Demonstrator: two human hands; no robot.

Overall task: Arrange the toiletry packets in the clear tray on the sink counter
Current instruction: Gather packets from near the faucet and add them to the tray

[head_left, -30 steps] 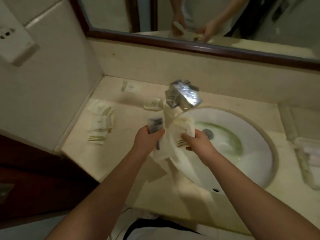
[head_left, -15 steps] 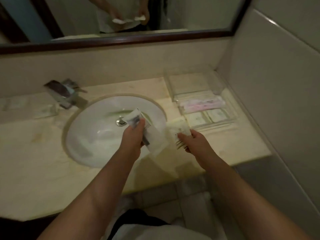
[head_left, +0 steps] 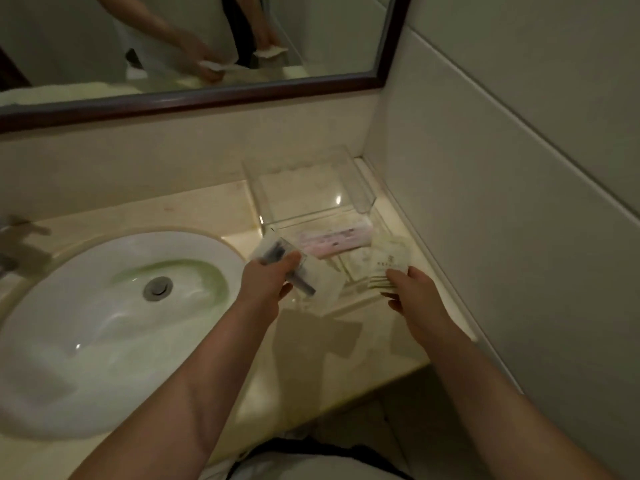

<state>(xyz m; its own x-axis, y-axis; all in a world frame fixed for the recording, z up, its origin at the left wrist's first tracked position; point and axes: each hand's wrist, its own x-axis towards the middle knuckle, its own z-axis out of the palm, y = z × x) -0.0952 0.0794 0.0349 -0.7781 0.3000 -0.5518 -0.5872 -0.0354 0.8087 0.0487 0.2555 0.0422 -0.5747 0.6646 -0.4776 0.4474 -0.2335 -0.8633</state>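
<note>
A clear tray (head_left: 360,197) stands on the counter in the corner by the right wall. A pink packet (head_left: 332,241) lies across its middle, and pale packets lie under my hands at its near end. My left hand (head_left: 266,285) grips a clear packet with a dark razor-like item (head_left: 277,252) over the tray's near left corner. My right hand (head_left: 412,292) pinches a cream packet with a small logo (head_left: 389,259) over the tray's near right part.
The white sink basin (head_left: 104,327) with its drain (head_left: 157,288) fills the left. The tap (head_left: 17,244) sits at the far left edge. A mirror with a dark frame (head_left: 207,95) hangs behind; the tiled wall (head_left: 519,202) closes the right side.
The view swung right from the counter's left side to the tray. Both hands carried their packets from over the sink rim to above the tray's near end.
</note>
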